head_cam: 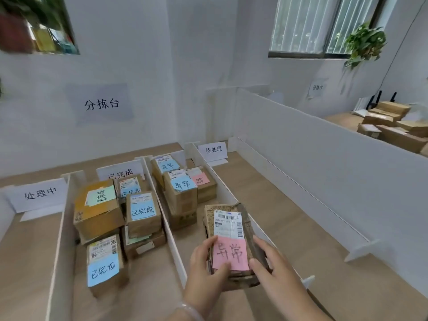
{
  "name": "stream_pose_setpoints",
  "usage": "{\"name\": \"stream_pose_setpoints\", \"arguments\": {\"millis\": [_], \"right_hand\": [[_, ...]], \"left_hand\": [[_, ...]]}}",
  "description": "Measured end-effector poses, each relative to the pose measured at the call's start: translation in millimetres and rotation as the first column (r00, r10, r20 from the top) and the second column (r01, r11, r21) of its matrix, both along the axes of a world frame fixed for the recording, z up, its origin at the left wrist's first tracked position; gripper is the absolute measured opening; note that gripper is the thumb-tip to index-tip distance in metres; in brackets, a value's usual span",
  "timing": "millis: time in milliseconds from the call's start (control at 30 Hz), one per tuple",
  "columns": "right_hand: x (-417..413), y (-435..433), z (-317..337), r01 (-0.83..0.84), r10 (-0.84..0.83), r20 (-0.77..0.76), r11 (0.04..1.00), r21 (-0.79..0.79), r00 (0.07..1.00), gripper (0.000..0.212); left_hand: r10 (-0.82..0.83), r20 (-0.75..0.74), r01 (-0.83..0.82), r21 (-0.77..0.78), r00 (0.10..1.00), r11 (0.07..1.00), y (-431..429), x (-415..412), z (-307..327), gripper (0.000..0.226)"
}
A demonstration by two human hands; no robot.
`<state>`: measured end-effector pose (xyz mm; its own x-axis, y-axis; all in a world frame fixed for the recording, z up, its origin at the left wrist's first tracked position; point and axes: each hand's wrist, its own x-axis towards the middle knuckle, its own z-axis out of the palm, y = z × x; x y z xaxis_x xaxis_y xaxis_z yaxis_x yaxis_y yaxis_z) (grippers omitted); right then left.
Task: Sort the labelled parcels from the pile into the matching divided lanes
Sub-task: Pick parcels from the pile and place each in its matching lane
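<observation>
Left hand and right hand grip the parcel by its sides, pink label up for reading. I hold it over the lane whose boxes match.

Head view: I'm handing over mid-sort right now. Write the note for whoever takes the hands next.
Left hand: grips the held parcel, thumb on its pink 异常 note.
Right hand: grips the parcel's other side.
Done: 已完成 parcels sit in the lane under the 已完成 sign; 异常 parcels sit in the lane to its right.
Left: set the held parcel down with those 异常 parcels.
The 处理中 sign and 待处理 sign mark the outer lanes. I cannot tell where the source pile is.
</observation>
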<state>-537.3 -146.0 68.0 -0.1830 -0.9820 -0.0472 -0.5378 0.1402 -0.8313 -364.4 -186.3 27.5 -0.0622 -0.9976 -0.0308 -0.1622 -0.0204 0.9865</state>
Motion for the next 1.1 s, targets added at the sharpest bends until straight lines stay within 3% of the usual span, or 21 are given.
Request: {"name": "stream_pose_setpoints", "arguments": {"millis": [333,733,1100], "right_hand": [[-42.8,-65.1,-20.7,-0.083,0.083,0.002,0.997,0.011,0.997,0.051],[-103.3,-187.5,-9.7,-0.185,0.182,-0.037,0.971,-0.149,0.983,0.06],[-134.5,-260.3,-45.1,-0.22,0.211,-0.073,0.962,-0.16,0.975,0.081]], "left_hand": [[0.127,0.013,-0.128,0.134,0.992,0.983,-83.4,-28.3,-25.6,0.061],[0.267,-0.026,-0.263,0.106,0.963,0.959,-236.2,-63.3,37.5,0.055],[0.344,0.282,-0.37,0.045,0.896,0.928,-359.2,-49.2,41.4,0.059]]}}
